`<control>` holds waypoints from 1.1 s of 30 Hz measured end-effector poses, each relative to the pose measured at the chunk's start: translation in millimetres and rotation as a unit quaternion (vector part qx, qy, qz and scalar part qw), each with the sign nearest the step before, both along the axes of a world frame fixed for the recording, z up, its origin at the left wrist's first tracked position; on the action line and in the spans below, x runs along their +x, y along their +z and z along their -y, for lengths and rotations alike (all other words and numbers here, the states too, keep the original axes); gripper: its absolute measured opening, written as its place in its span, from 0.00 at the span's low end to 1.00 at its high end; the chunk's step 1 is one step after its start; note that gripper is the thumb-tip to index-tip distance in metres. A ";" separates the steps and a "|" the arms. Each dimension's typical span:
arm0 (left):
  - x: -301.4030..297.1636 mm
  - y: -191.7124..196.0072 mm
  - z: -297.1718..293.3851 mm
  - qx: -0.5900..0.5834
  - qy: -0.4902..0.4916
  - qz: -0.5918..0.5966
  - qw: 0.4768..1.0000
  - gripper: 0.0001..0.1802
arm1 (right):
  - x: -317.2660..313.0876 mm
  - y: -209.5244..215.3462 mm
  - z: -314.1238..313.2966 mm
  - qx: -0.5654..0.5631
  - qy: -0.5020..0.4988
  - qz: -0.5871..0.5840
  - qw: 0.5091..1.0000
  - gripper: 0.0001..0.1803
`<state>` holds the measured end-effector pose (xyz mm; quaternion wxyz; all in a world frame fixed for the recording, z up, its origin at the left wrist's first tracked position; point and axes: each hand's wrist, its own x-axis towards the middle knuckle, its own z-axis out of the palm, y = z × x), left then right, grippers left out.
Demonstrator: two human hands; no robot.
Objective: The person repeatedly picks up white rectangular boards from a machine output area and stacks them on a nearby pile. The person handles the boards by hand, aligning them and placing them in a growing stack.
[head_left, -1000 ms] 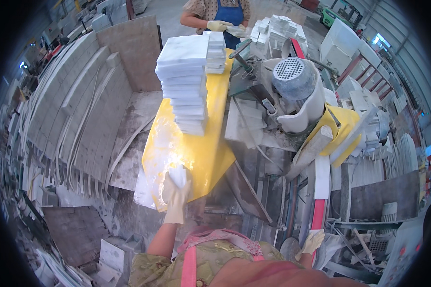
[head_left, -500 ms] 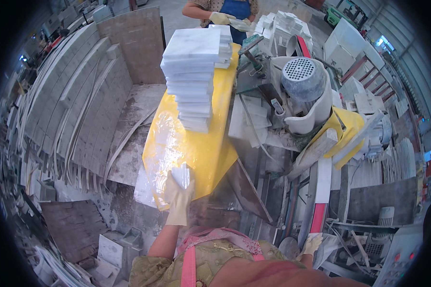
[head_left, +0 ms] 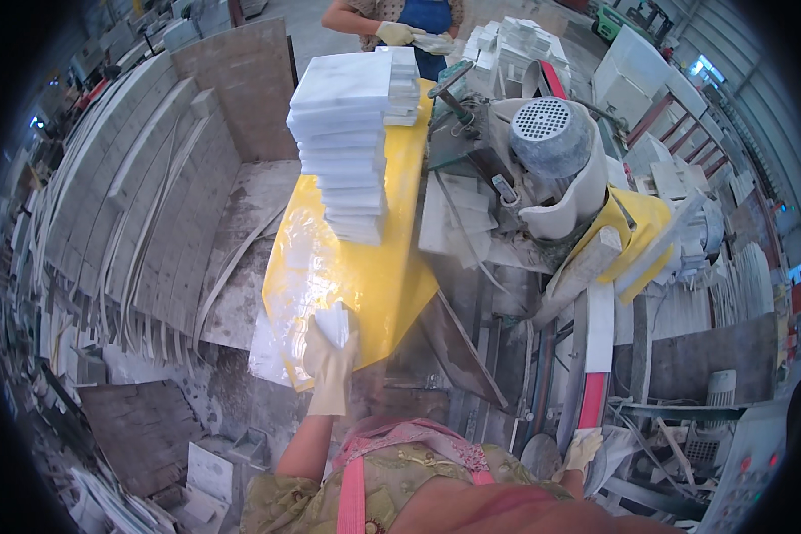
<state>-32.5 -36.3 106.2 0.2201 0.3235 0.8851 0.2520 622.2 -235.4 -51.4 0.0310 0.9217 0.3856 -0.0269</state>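
Observation:
My left hand (head_left: 331,356), in a cream rubber glove, is closed around a small bundle of thin white stone pieces (head_left: 334,324) at the near end of a yellow-covered table (head_left: 365,285). Beyond it rises a tall, slightly uneven stack of white marble tiles (head_left: 340,133). My right hand (head_left: 583,449), also gloved, is low on the right at the near end of a long bar with a red section (head_left: 593,400). Its fingers are small in the picture, and I cannot make out their grip. A dusty round metal disc (head_left: 541,456) lies just left of it.
A dusty motor (head_left: 550,133) stands right of the table. Large stone slabs (head_left: 125,187) lean on the left. Across the table, a person in a blue apron (head_left: 423,16) holds flat pieces in gloved hands. A control panel (head_left: 748,472) is at lower right.
The view has swung slightly, so the tile stack and motor appear further left. My left hand keeps its hold on the white pieces; my right hand stays by the bar's end.

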 end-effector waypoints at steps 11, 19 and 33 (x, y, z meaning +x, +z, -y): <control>-2.4 -7.2 0.7 0.020 -0.013 -0.025 0.999 0.55 | -31.6 23.2 -2.1 -0.018 -0.033 0.007 0.999 0.43; -12.4 -32.2 3.3 0.082 -0.058 -0.113 0.989 0.55 | -55.6 15.4 0.5 0.011 -0.040 0.108 0.993 0.39; -7.5 -8.4 6.3 0.163 -0.067 0.010 0.984 0.39 | -71.7 106.6 58.4 0.033 0.180 0.008 0.983 0.54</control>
